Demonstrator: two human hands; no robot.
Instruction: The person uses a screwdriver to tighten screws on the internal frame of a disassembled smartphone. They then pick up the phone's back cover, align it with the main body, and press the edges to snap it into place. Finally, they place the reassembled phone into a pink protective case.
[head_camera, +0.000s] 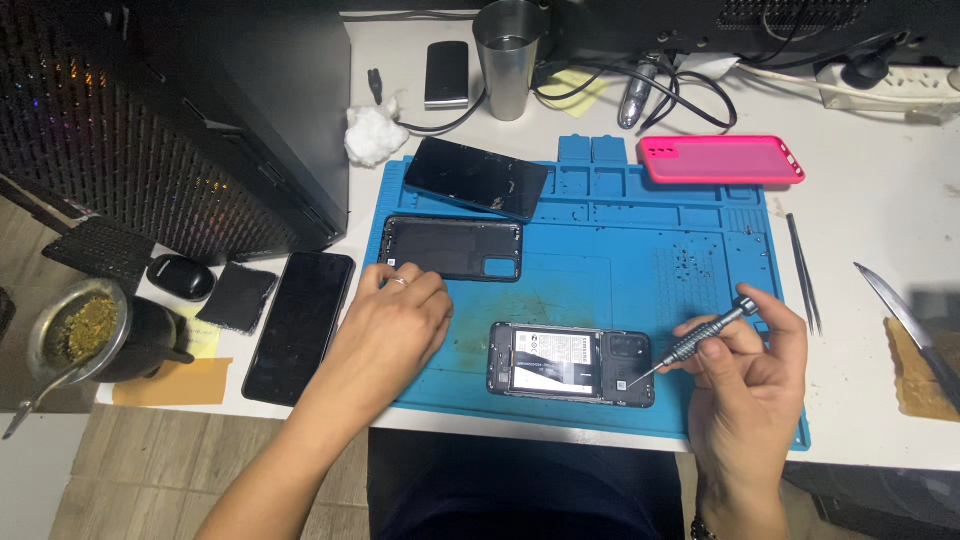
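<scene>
An opened black phone (570, 363) lies face down on the blue repair mat (600, 250), its battery and camera module exposed. My right hand (745, 375) holds a small metal screwdriver (700, 340), its tip touching the phone's lower right corner. My left hand (395, 325) rests on the mat left of the phone, fingers curled, holding nothing, just below the removed black back cover (452, 248). A detached dark screen (475, 178) lies above the cover.
A pink phone case (720, 160) sits at the mat's top right. Tweezers (803, 272) and a knife (905, 315) lie right of the mat. Another black phone (300, 325), a metal cup (508, 55), a computer tower (180, 120) and a mate gourd (90, 335) stand left.
</scene>
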